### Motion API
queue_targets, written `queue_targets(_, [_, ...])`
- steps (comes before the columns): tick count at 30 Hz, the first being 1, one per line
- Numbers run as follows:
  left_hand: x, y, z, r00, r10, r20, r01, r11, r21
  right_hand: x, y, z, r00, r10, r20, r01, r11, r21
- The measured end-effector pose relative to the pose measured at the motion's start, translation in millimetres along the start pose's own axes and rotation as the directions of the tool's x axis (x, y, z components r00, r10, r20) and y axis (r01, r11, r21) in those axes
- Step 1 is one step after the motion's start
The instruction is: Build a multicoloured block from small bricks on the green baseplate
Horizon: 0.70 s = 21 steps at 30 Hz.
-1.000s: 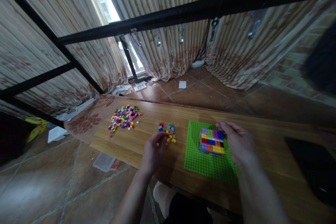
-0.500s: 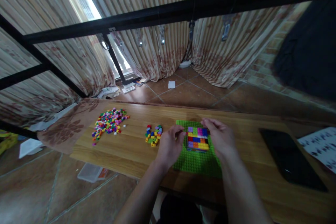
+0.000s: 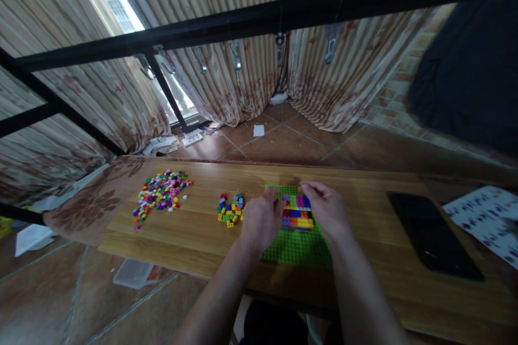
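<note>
Left hand (image 3: 261, 221) and right hand (image 3: 326, 209) clasp, fingers curled, one multicoloured brick block (image 3: 297, 213) on one green baseplate (image 3: 297, 245). Two heaps lie leftward on the wooden table (image 3: 202, 234): large brick pile (image 3: 161, 197), small brick pile (image 3: 230, 210). Striped curtains (image 3: 243, 86), tiled floor (image 3: 283, 145).

Two hands (image 3: 261, 221) (image 3: 326, 210), two brick heaps (image 3: 159, 197) (image 3: 230, 209), one green baseplate (image 3: 297, 248), one brick block (image 3: 297, 214), one black tablet (image 3: 433, 237).

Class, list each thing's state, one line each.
left hand, curled against brick stack's left side
right hand, fingertips on stack's far edge
brick stack, assembled on green baseplate
green baseplate, flat on table
small brick pile, loose
large brick pile, loose
black device, screen dark
</note>
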<state>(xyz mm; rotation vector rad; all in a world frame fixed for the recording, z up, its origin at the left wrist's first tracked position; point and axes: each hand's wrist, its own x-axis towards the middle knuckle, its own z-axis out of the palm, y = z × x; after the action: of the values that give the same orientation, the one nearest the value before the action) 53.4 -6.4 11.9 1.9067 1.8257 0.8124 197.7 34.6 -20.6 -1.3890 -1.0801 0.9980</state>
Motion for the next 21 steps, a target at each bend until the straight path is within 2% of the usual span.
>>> queue_targets(4, [-0.1, -2.2, 4.0, 0.997, -0.066, -0.032, 0.064, 0.995, -0.083, 0.4, 1.5, 1.8, 1.000, -0.019, 0.018, 0.019, 1.000, -0.009])
queue_targets(11, [9.8, -9.6, 11.7, 0.985, -0.172, 0.002, 0.166, 0.946, -0.280, 1.5, 4.6, 1.3, 0.995, -0.065, 0.077, 0.076, 0.986, -0.148])
queue_targets(17, [16.6, -10.5, 11.6, 0.978, -0.194, 0.077, 0.208, 0.874, -0.439, -4.6, -1.1, 5.8, 0.991, -0.083, 0.101, 0.101, 0.977, -0.189])
queue_targets(21, [18.0, -10.5, 12.6, 0.980, -0.182, 0.080, 0.198, 0.853, -0.483, -9.1, -3.8, 6.2, 0.980, -0.032, 0.196, 0.064, 0.985, -0.160])
